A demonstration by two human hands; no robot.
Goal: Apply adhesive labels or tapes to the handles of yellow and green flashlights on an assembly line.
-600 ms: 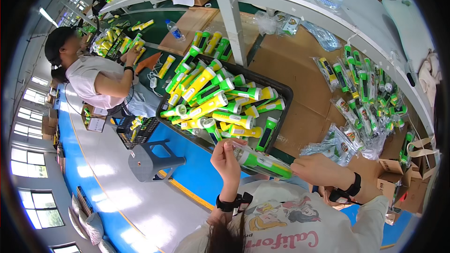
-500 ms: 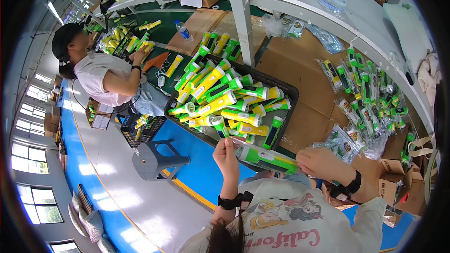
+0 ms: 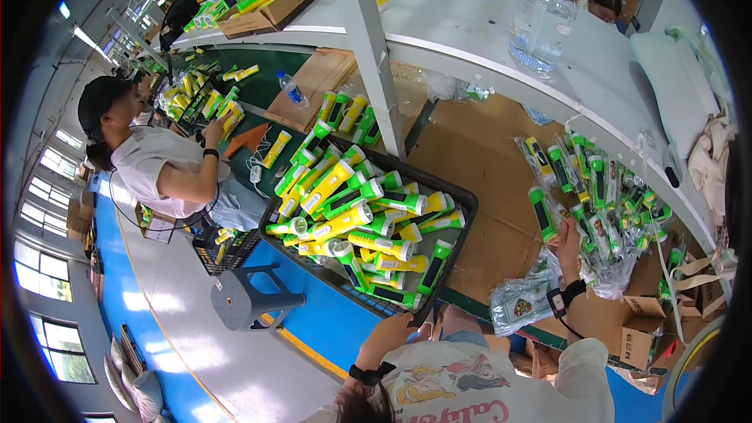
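At the right, my right hand (image 3: 567, 244) is closed on the lower end of a green flashlight (image 3: 541, 210) with a dark panel, in a clear plastic bag. It is beside a pile of bagged flashlights (image 3: 599, 180). My left hand (image 3: 385, 338) is at the near edge of a black plastic crate (image 3: 468, 223), apparently touching the rim; its fingertips are hard to make out. Loose yellow and green flashlights (image 3: 337, 219) fill that crate. Flat clear bags with printed cards (image 3: 523, 305) lie just below my right hand.
A grey shelf (image 3: 454, 23) with an upright post (image 3: 364, 55) spans the bench; a clear jug with a red lid (image 3: 544, 23) stands on it. Cardboard (image 3: 478, 157) covers the bench. At left, another person (image 3: 168, 160) handles flashlights near a grey stool (image 3: 249, 294). Open cartons (image 3: 646, 333) stand at right.
My hands have parted. The right hand has carried the bagged flashlight from in front of me to the pile at right; the left has let go of it and dropped to the crate's near edge.
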